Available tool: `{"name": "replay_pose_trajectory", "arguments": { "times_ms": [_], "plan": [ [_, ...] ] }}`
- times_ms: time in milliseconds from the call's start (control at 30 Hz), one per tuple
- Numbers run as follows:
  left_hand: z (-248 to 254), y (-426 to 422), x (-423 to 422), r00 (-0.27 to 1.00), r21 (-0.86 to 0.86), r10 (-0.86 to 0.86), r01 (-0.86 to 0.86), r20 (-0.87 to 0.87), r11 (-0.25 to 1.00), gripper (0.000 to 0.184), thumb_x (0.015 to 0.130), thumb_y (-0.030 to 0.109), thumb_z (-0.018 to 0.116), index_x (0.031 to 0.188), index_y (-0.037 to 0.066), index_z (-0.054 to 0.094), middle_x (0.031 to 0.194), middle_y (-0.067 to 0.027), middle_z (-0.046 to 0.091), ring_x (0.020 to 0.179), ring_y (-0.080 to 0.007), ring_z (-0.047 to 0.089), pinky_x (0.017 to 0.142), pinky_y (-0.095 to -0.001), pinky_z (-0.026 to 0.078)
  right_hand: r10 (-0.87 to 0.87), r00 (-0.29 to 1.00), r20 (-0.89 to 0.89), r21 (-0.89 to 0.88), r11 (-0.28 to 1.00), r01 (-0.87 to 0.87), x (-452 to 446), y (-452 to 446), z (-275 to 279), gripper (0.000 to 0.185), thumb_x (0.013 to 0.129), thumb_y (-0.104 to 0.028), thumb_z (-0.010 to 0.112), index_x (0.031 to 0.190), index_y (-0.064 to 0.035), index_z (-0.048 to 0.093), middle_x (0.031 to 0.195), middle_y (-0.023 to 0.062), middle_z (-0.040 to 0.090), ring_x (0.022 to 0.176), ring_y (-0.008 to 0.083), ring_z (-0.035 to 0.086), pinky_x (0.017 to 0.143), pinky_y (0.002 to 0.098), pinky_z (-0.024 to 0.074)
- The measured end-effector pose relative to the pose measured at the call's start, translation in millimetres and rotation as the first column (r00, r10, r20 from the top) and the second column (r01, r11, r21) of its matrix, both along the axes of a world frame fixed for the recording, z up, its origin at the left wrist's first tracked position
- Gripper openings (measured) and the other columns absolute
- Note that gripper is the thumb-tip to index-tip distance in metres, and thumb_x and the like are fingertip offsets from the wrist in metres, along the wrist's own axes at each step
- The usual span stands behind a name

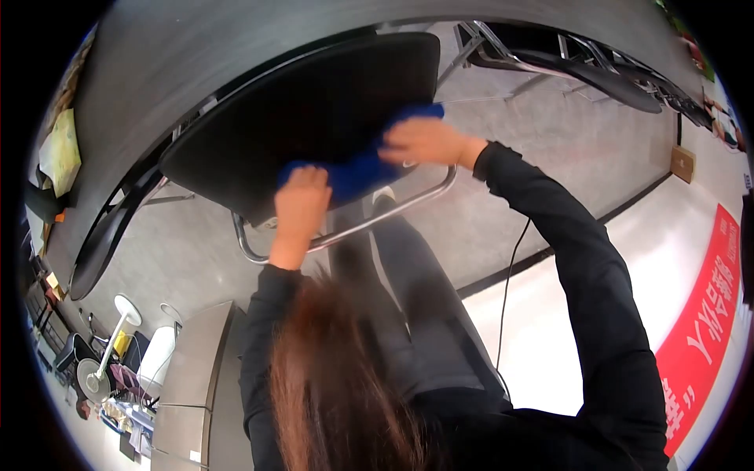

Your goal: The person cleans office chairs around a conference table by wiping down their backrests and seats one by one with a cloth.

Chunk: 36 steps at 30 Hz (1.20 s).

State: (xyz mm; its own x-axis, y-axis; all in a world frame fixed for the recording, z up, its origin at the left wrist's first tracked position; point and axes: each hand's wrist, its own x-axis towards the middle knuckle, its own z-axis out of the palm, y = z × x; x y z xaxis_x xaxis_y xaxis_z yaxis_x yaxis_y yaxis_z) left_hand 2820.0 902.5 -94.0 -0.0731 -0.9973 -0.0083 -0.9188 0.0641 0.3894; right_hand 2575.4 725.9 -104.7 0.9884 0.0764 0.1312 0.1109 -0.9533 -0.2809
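Note:
A blue cloth (355, 177) lies bunched along the near edge of a black chair's flat panel (314, 106); whether this is its seat or back I cannot tell. My left hand (302, 206) has its fingers curled over the cloth's left end. At the cloth's right end, my right hand (426, 142) grips it, slightly blurred. Between the two hands the cloth sags a little. Below them curves the chair's chrome tube (385, 210), close to my left wrist.
A long dark table (181, 63) arches beyond the chair. More black chairs (581, 74) stand to the right, another (114, 235) at left. A grey cabinet (184, 377) is at lower left. A black cable (506, 306) runs beside my leg; a red banner (699, 337) is at right.

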Motion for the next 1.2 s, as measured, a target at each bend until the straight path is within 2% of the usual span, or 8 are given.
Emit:
{"name": "replay_pose_trajectory", "arguments": {
  "times_ms": [167,333,533,633,833,900,1067,1200],
  "plan": [
    [82.4,-66.8,24.0,0.93,-0.26,0.367,-0.36,-0.02,0.896,0.016,0.072,0.017,0.07,0.079,0.012,0.057,0.074,-0.0038,0.055,0.073,-0.0232,0.058,0.058,-0.0365,0.047,-0.393,0.796,0.46,-0.128,0.858,0.497,30.8,-54.3,76.4,0.04,0.07,-0.014,0.07,0.108,-0.0257,0.067,0.1,0.0007,0.056,0.093,0.0214,0.053,0.083,0.0362,0.0391],
    [92.5,-82.5,19.3,0.914,-0.334,0.402,-0.395,-0.052,0.856,0.014,0.073,0.012,0.07,0.079,0.01,0.057,0.071,-0.0038,0.053,0.066,-0.0235,0.056,0.057,-0.0357,0.045,-0.45,0.782,0.43,-0.016,0.863,0.506,32.9,-39.6,58.8,0.042,0.069,-0.014,0.07,0.109,-0.024,0.066,0.102,0.0019,0.056,0.092,0.0206,0.052,0.079,0.0351,0.0403],
    [-4.9,4.0,-3.0,0.984,0.032,0.121,-0.118,-0.134,0.992,0.012,0.077,0.016,0.064,0.077,0.008,0.055,0.074,-0.0085,0.057,0.07,-0.0295,0.06,0.059,-0.0404,0.047,-0.017,0.994,-0.112,0.006,1.0,0.018,-20.5,1.4,-10.0,0.036,0.075,-0.013,0.059,0.111,-0.0185,0.062,0.093,0.0033,0.053,0.089,0.0208,0.054,0.073,0.0323,0.0438],
    [-10.1,19.8,-1.7,0.969,0.183,0.173,-0.14,-0.176,0.973,0.012,0.078,0.016,0.064,0.078,0.006,0.056,0.073,-0.0109,0.056,0.068,-0.032,0.059,0.059,-0.0412,0.047,0.036,0.994,-0.104,0.06,0.998,-0.03,-6.5,2.3,-4.5,0.037,0.077,-0.012,0.055,0.113,-0.0179,0.06,0.091,0.0034,0.054,0.085,0.0212,0.056,0.07,0.0319,0.0455],
    [63.1,-12.7,64.0,0.795,-0.006,0.521,-0.55,-0.309,0.835,0.013,0.08,0.012,0.062,0.079,0.002,0.055,0.07,-0.0132,0.055,0.064,-0.032,0.057,0.058,-0.04,0.044,-0.404,0.835,0.374,0.043,0.907,0.42,77.4,-19.4,71.6,0.042,0.068,-0.007,0.068,0.108,-0.0215,0.068,0.089,0.0016,0.057,0.081,0.0214,0.055,0.073,0.0331,0.0465],
    [89.7,-22.2,98.4,0.822,-0.222,0.54,-0.569,-0.179,0.792,0.016,0.081,0.013,0.062,0.077,0.001,0.053,0.068,-0.0138,0.053,0.061,-0.0317,0.055,0.058,-0.0401,0.043,-0.409,0.737,0.538,0.109,0.901,0.42,126.4,-23.1,92.0,0.047,0.067,-0.005,0.068,0.111,-0.0237,0.068,0.088,0.0018,0.057,0.082,0.0208,0.056,0.072,0.0326,0.0477],
    [94.9,-16.2,144.3,0.665,-0.197,0.746,-0.737,-0.042,0.646,0.019,0.082,0.017,0.064,0.079,0.003,0.05,0.069,-0.013,0.055,0.064,-0.0351,0.056,0.058,-0.0427,0.042,-0.437,0.543,0.717,0.144,0.855,0.497,221.8,0.8,92.1,0.038,0.071,-0.006,0.066,0.105,-0.0231,0.071,0.092,0.002,0.056,0.083,0.0193,0.056,0.074,0.031,0.0508],
    [64.1,6.2,120.7,0.649,-0.137,0.754,-0.741,0.105,0.657,0.017,0.082,0.02,0.063,0.083,0.005,0.056,0.072,-0.0161,0.061,0.069,-0.0393,0.06,0.061,-0.0464,0.046,-0.325,0.629,0.706,0.153,0.937,0.313,204.9,6.1,77.5,0.037,0.069,-0.009,0.066,0.104,-0.0207,0.071,0.092,0.0024,0.055,0.08,0.0189,0.057,0.07,0.0283,0.0521]
  ]
}}
